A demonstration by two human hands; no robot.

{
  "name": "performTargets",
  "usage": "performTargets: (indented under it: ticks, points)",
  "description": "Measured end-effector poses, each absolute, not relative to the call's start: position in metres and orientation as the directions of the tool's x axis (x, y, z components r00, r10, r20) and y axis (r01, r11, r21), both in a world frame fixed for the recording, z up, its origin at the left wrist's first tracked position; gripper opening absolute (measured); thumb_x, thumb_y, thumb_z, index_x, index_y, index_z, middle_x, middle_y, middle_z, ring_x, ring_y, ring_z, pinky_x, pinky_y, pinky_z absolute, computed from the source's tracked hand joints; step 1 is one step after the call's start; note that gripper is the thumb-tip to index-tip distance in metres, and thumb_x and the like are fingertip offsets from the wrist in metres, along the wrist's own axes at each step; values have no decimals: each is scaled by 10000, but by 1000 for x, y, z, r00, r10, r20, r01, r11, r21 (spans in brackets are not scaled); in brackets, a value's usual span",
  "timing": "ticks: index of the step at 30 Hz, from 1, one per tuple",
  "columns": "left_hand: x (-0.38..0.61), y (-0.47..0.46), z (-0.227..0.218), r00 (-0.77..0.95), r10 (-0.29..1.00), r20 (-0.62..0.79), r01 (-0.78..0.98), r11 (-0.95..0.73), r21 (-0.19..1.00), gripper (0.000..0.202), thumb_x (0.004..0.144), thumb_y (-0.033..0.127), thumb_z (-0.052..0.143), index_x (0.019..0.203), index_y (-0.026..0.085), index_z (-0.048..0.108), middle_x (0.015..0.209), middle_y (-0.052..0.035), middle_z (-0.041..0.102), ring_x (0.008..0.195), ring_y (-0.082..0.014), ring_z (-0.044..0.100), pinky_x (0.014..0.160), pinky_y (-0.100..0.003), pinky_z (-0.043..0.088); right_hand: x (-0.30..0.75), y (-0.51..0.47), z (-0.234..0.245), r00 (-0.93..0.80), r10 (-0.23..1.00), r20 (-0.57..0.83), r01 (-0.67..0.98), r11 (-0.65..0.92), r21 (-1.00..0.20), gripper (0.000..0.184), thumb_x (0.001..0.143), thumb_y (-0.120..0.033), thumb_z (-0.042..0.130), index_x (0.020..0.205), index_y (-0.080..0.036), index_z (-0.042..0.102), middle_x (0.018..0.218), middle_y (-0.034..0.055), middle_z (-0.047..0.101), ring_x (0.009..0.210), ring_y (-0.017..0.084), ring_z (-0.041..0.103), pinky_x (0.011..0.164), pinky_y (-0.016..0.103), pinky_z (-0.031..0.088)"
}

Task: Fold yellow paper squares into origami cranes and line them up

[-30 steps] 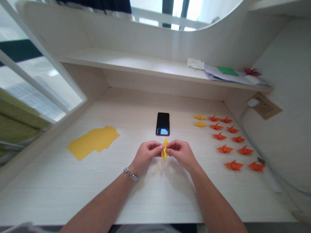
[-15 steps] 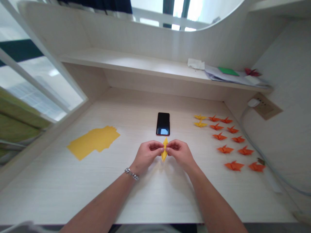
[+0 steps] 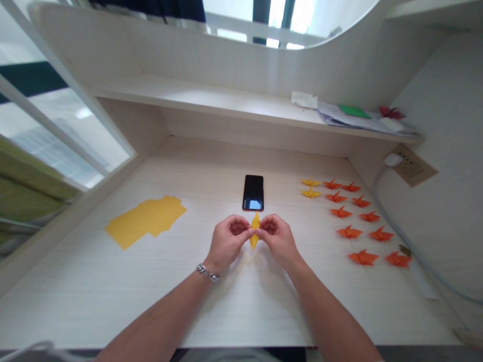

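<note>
A small folded piece of yellow paper (image 3: 255, 236), long and pointed at both ends, is held upright over the desk. My left hand (image 3: 229, 240) pinches its left side between thumb and fingers. From the other side, my right hand (image 3: 278, 237) pinches it the same way, the thumbs nearly meeting at its middle. Just beyond the fingertips lies a black phone (image 3: 253, 192). Two yellow paper cranes (image 3: 311, 193) rest on the desk to the right, beside several orange paper cranes (image 3: 349, 232) set out in rows.
Overlapping yellow paper sheets (image 3: 141, 221) lie on the left of the desk. Along the back runs a shelf (image 3: 211, 103) with papers and a green square (image 3: 353, 111) on it. A cable (image 3: 405, 234) hangs from the wall socket (image 3: 415, 165) down the right side.
Both hands have shifted very slightly, still pinching the yellow folded paper, which looks a little wider at its middle. Nothing else on the desk has moved.
</note>
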State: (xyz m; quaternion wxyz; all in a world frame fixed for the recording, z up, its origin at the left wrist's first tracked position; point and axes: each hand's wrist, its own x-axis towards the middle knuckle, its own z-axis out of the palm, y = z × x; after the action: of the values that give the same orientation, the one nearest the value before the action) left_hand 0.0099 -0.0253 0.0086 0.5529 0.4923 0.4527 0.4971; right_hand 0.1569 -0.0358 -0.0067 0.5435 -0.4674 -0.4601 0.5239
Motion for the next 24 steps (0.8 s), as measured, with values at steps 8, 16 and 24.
performTargets:
  ticks: [8, 16, 24]
  points:
    - [10, -25, 4, -37, 997, 63, -83, -65, 994, 253, 645, 271, 771, 785, 156, 596, 753, -36, 691, 713, -164, 663, 689, -267, 529, 150, -45, 4, 140, 964, 228, 237, 191, -953, 132, 785, -288, 636, 865, -227, 720, 911, 67, 679, 840, 202, 620, 752, 319, 492]
    - [11, -28, 7, 61, 997, 56, -5, -56, 998, 227, 687, 312, 732, 841, 153, 686, 855, -73, 711, 797, -201, 671, 747, -307, 540, 152, -36, -8, 20, 1000, 9, -56, 10, -998, 282, 716, -372, 695, 904, -162, 700, 817, 71, 710, 733, 203, 652, 679, 311, 523]
    - [5, -20, 4, 234, 971, -55, -63, 71, 995, 220, 693, 284, 727, 848, 129, 701, 883, -99, 714, 781, -199, 662, 734, -305, 535, 162, -35, -8, -66, 993, -98, -100, -105, -989, 237, 686, -366, 714, 813, -167, 728, 707, 38, 700, 592, 152, 615, 580, 267, 504]
